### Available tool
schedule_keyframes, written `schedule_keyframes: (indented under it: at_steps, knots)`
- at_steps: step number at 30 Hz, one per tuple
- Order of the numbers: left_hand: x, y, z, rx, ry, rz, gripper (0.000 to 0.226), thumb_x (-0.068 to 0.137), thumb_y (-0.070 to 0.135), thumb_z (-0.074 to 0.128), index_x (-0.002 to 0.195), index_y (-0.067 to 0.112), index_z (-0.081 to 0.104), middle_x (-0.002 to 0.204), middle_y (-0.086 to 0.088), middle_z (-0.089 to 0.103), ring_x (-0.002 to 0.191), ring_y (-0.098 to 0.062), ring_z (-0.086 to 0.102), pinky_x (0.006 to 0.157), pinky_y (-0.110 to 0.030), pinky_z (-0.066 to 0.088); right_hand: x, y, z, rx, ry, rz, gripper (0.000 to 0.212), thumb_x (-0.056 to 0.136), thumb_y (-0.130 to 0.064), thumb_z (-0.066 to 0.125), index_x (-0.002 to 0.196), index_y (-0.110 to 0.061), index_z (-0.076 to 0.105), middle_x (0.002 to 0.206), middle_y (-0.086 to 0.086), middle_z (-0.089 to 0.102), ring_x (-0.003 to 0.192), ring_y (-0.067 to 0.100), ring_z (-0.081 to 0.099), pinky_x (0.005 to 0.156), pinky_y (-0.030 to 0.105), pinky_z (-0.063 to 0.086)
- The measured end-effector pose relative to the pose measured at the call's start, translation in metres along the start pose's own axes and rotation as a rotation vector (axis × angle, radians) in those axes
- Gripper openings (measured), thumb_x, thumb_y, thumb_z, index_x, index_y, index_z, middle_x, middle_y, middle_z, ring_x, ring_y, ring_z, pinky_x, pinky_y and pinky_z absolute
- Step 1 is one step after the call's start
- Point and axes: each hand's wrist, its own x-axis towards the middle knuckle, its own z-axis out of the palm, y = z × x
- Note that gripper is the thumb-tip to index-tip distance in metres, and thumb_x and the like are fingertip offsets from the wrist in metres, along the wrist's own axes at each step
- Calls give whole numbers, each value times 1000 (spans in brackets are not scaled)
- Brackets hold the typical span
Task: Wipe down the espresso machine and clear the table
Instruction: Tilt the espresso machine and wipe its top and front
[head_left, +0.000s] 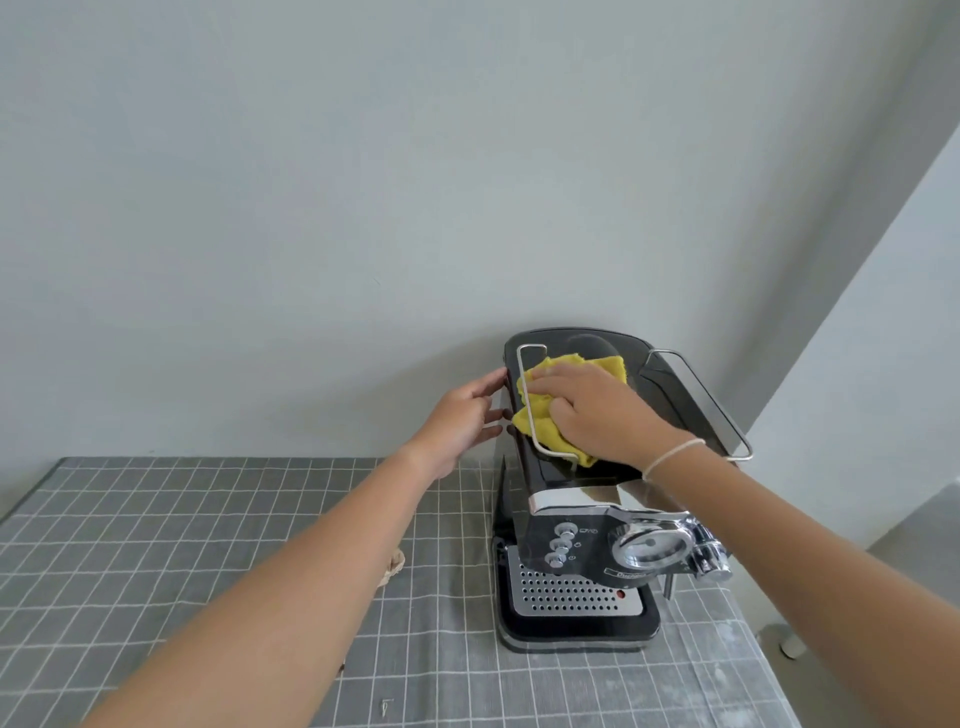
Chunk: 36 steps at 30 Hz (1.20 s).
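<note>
Yellow cloth under right hand

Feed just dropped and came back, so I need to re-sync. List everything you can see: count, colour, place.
machine: one, black and chrome, on the table by the wall
cloth: one, yellow, on the machine's top, under the right hand
rails: two seen, chrome wire, along the top's left and right edges
drip tray: one, perforated silver, machine's front base
gauge: one, round, chrome, front panel
buttons: three, silver, left of the gauge
tablecloth: one, grey with white grid, covers the table
wall: pale grey, behind
wristband: one, white, right wrist
left hand: fingers straight, touches the machine's left side
right hand: presses on the cloth
</note>
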Motion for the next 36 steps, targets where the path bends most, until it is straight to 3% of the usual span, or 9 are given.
schedule_keyframes:
  at_steps: [4, 8, 13, 21, 25, 33, 36]
  knots:
    - [5, -1, 0, -21, -14, -18, 55, 91, 0, 24, 136, 24, 44, 141, 7, 46, 117, -18, 55, 82, -21, 48, 12, -2, -3, 9, -87, -33, 45, 91, -9, 32, 131, -20, 51, 143, 2, 45, 132, 17, 36, 114, 34, 22]
    - [8, -4, 0, -50, -22, -23, 52, 92, -1, 30, 134, 24, 46, 137, 4, 52, 102, -5, 59, 78, -18, 50, 26, -5, 0, -90, -84, -37, 45, 93, -13, 29, 134, -21, 46, 146, -2, 40, 135, 16, 32, 115, 32, 18]
    - [5, -7, -2, -34, -18, -34, 59, 87, -6, 25, 136, 21, 44, 143, 6, 45, 122, -19, 51, 93, -28, 45, 9, 1, -1, -160, -66, -42, 46, 90, -17, 31, 129, -32, 48, 140, -8, 47, 125, 22, 38, 108, 42, 26]
    - [7, -5, -6, -1, -20, -59, 57, 87, -6, 26, 130, 23, 51, 125, 1, 59, 104, -10, 59, 80, -18, 49, 29, -14, 4, -188, -40, 65, 44, 93, -21, 28, 133, -30, 44, 145, -11, 40, 124, 25, 33, 104, 40, 23]
    - [9, -7, -8, -6, -26, -47, 58, 87, -5, 24, 129, 24, 51, 132, 8, 52, 116, -18, 56, 85, -23, 48, 10, 1, -1, -92, -68, -24, 46, 90, -17, 31, 128, -36, 48, 137, -9, 49, 123, 21, 33, 103, 38, 21]
    - [8, -4, -8, 6, -39, -57, 57, 88, -4, 24, 129, 25, 51, 137, 2, 52, 104, -9, 60, 77, -17, 48, 23, -7, 1, -145, 4, 60, 36, 88, -21, 35, 120, -27, 51, 120, 7, 57, 118, 25, 39, 96, 37, 26]
    - [8, -5, -8, -3, -39, -53, 57, 87, -4, 24, 130, 24, 50, 138, -1, 51, 119, -15, 53, 82, -20, 47, 16, -3, 0, -158, -4, 48, 34, 87, -21, 36, 117, -27, 52, 116, 7, 58, 117, 23, 40, 96, 37, 26]
